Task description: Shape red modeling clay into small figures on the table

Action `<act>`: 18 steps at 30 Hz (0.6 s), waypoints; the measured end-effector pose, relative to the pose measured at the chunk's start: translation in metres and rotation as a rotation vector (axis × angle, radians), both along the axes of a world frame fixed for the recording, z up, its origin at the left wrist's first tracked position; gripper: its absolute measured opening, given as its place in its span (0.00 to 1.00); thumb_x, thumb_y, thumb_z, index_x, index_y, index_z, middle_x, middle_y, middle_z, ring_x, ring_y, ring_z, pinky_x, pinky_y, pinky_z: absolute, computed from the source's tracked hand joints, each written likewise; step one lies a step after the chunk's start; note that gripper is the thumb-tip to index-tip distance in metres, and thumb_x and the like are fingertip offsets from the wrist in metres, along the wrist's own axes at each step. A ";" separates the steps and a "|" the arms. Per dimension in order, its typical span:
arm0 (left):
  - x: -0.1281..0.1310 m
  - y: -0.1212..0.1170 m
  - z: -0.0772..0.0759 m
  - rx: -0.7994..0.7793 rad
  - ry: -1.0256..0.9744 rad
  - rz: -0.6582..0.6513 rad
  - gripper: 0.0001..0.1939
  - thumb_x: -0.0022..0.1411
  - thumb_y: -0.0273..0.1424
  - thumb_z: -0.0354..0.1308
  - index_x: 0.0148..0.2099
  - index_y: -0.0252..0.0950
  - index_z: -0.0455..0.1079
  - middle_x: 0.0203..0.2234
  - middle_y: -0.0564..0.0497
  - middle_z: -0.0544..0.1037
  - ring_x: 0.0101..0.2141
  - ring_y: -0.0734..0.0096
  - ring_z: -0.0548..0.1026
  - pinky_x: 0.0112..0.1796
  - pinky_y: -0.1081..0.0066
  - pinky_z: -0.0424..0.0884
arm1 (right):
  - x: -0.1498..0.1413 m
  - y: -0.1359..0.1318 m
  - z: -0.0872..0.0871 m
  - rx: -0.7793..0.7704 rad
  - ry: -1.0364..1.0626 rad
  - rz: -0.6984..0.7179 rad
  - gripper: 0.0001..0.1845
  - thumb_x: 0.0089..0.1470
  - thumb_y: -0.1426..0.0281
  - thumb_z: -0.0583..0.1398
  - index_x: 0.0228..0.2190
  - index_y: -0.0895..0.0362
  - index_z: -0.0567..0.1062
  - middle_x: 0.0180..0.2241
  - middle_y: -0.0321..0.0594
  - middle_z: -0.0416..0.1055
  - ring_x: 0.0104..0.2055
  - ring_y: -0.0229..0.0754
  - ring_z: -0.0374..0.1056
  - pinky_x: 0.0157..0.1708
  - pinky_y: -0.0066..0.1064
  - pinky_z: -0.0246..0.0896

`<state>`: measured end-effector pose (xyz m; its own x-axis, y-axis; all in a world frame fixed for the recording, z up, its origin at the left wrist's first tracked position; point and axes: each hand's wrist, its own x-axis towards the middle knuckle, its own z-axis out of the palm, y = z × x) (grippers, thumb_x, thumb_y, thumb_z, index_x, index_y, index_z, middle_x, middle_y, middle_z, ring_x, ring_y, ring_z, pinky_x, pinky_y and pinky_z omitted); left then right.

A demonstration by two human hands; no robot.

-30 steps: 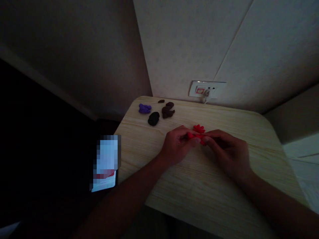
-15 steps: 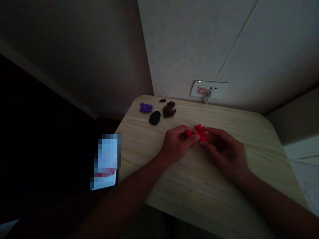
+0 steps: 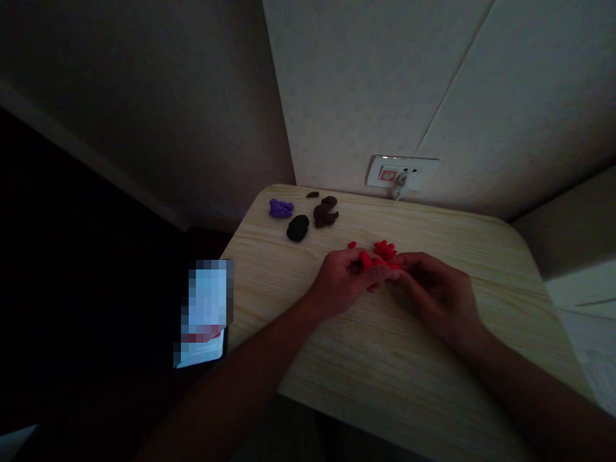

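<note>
My left hand (image 3: 344,279) is closed on a lump of red modelling clay (image 3: 380,263), its thumb lying along the near side. At the other end of that lump, the thumb and fingertips of my right hand (image 3: 437,292) pinch the clay. Fingers cover part of its shape. Just beyond my fingertips a knobbly red clay piece (image 3: 385,249) rests on the table. A tiny red bit (image 3: 352,244) lies behind my left knuckles.
Toward the table's (image 3: 433,398) far left corner lie purple clay (image 3: 281,208), a black lump (image 3: 298,228), a dark brown piece (image 3: 326,213) and a small brown scrap (image 3: 312,194). A lit phone (image 3: 202,353) is at the left edge. The wall has a socket (image 3: 403,172) with a plug.
The red clay has been turned and reshaped between my fingers. My right fingers, more spread half a second ago, have closed back on it. The tiny red bit now shows behind my left hand.
</note>
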<state>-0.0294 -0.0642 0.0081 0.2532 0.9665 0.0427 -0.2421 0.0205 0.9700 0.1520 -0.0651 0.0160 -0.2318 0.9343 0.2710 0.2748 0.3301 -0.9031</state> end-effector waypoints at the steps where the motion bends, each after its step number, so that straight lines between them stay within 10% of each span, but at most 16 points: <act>1: 0.000 0.000 0.000 0.003 0.000 -0.015 0.18 0.54 0.45 0.69 0.30 0.34 0.73 0.24 0.51 0.76 0.24 0.74 0.71 0.28 0.71 0.68 | 0.000 0.000 0.001 0.003 0.003 0.004 0.15 0.56 0.55 0.67 0.36 0.54 0.80 0.32 0.41 0.80 0.30 0.42 0.75 0.31 0.32 0.73; 18: -0.005 0.000 -0.003 0.086 0.144 -0.002 0.10 0.60 0.38 0.63 0.35 0.35 0.73 0.25 0.51 0.74 0.27 0.71 0.71 0.30 0.70 0.66 | -0.004 -0.006 0.006 -0.031 0.013 0.028 0.13 0.55 0.57 0.68 0.37 0.52 0.78 0.27 0.39 0.77 0.25 0.41 0.73 0.24 0.31 0.70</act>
